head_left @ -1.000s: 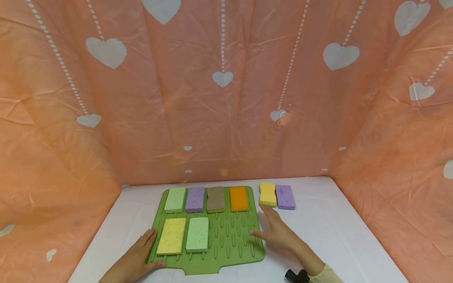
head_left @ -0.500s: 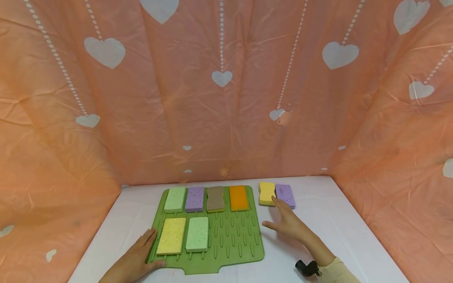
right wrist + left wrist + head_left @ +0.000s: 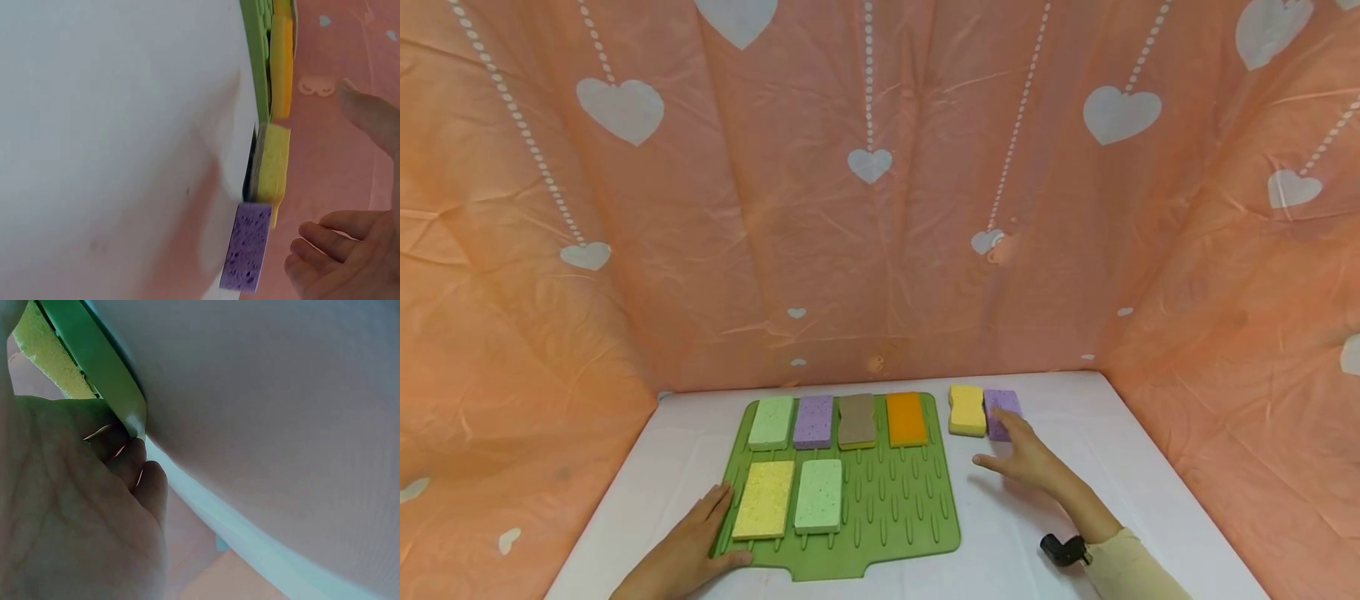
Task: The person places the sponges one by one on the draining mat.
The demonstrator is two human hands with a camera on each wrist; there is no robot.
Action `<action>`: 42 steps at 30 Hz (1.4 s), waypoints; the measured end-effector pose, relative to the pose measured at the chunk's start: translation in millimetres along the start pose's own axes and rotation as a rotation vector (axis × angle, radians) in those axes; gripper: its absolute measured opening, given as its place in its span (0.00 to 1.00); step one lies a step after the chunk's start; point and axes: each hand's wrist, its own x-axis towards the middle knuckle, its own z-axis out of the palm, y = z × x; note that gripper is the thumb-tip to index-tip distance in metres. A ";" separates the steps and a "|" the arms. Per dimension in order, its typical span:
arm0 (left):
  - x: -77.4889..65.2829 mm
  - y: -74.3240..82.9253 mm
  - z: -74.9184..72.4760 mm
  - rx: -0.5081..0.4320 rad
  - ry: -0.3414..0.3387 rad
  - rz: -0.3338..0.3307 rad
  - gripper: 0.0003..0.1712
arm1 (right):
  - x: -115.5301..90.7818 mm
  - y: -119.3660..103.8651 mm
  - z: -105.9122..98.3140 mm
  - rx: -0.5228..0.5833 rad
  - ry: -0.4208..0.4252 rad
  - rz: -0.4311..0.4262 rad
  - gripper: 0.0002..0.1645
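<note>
A green drying mat (image 3: 887,517) lies on the white table. My left hand (image 3: 688,537) rests at its left edge, the thumb over the near corner; in the left wrist view the fingers (image 3: 128,461) touch the mat's rim. My right hand (image 3: 1026,454) hovers with spread fingers at the near end of a purple sponge (image 3: 1002,403), its fingertips overlapping it in the head view. In the right wrist view that hand holds nothing and appears apart from the sponge (image 3: 247,247). A yellow sponge (image 3: 966,408) with curved-in sides lies just left of the purple one.
Along the mat's back row lie a light green (image 3: 771,422), a purple (image 3: 813,422), a grey-brown (image 3: 857,421) and an orange sponge (image 3: 907,419). A large yellow (image 3: 763,500) and another light green sponge (image 3: 818,496) lie in front. Orange heart-patterned sheeting (image 3: 880,275) surrounds the table.
My right hand has moved to the right, from the near end of the yellow sponge to the purple one. The left hand and the sponges have stayed in place.
</note>
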 end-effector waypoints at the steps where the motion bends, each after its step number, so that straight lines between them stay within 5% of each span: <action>1: -0.1 0.2 -0.1 -0.004 -0.002 -0.005 0.68 | 0.8 1.4 -1.3 0.002 0.002 0.002 0.64; 17: -0.7 -0.1 0.0 -0.015 -0.009 -0.007 0.68 | 15.2 19.7 -18.8 -0.036 -0.047 0.045 0.70; 34: 1.4 -0.6 -0.8 -0.035 -0.021 -0.023 0.69 | 34.4 42.0 -28.6 -0.071 -0.076 -0.012 0.70; 42: 2.1 0.8 -1.7 -0.041 -0.029 -0.038 0.70 | 40.0 56.8 -32.3 -0.064 -0.142 0.072 0.74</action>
